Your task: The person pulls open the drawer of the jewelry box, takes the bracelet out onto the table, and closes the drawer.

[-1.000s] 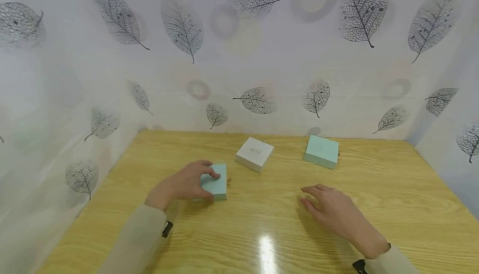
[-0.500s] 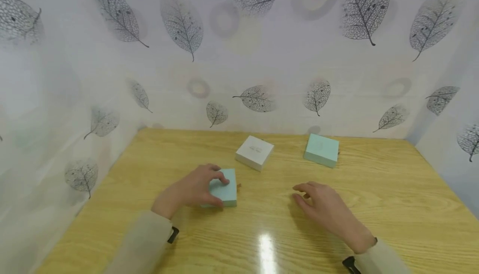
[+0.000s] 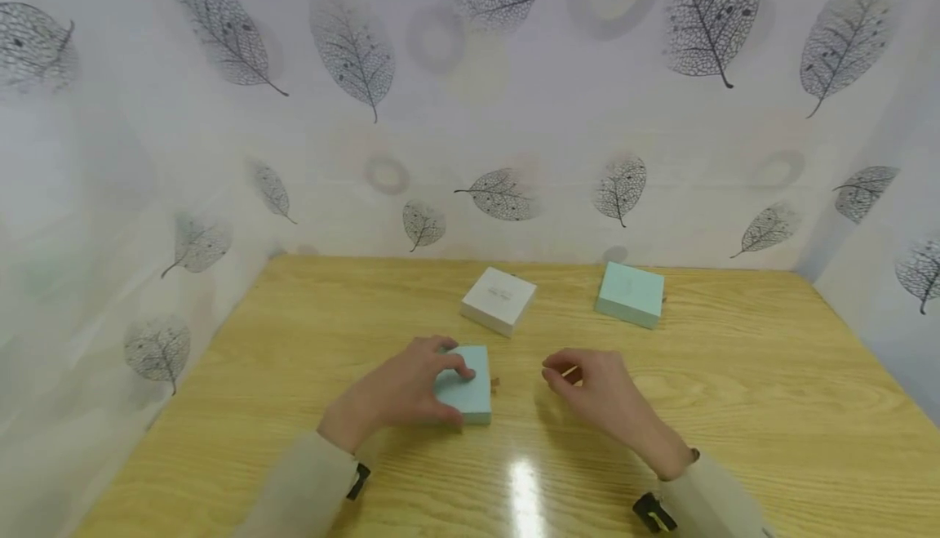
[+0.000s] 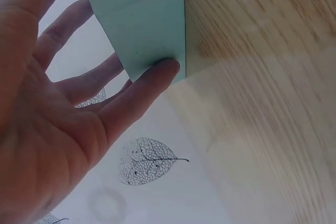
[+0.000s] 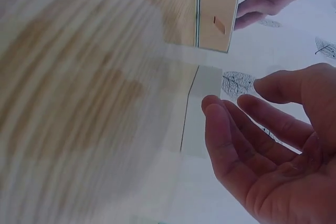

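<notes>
Where visible — left hand (image 3: 405,389) grips box (image 3: 470,396).

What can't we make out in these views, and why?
Head: lettering on the white box, too small and faint to read.
Head: left part of the held teal box, hidden behind the left hand.
Both wrist views: part of that box, cut off by the top edge.
</notes>
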{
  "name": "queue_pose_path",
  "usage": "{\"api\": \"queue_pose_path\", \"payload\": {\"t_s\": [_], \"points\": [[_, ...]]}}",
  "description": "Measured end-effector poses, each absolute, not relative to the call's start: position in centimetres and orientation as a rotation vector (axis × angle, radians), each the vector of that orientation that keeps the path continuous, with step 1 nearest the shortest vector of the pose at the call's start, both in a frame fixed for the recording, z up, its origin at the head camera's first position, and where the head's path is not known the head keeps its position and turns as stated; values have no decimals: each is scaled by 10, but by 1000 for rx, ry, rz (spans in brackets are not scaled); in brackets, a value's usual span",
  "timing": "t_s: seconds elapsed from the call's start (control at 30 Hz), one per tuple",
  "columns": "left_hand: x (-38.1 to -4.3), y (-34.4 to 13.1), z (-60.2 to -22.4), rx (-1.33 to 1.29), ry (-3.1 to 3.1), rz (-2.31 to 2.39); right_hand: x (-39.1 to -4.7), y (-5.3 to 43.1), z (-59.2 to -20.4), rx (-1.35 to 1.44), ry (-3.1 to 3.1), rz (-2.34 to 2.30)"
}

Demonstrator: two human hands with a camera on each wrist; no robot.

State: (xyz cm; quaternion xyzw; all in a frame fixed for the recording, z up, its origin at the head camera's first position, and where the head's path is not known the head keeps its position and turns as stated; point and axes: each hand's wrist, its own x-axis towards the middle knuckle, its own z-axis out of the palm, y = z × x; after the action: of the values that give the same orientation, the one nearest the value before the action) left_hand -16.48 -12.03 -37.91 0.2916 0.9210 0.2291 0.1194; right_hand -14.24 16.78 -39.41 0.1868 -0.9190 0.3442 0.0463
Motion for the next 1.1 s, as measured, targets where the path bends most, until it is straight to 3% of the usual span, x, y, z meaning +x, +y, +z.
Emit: {"api": "queue_pose_path", "payload": {"t_s": [0.73,1.1], "points": [[-154,-100,-381,907,2702,599,-149,145,-403,385,-2939,1561],[-156,-91,-384,993,2712,611,-150,142,-404,260,-2962,1525]]}}
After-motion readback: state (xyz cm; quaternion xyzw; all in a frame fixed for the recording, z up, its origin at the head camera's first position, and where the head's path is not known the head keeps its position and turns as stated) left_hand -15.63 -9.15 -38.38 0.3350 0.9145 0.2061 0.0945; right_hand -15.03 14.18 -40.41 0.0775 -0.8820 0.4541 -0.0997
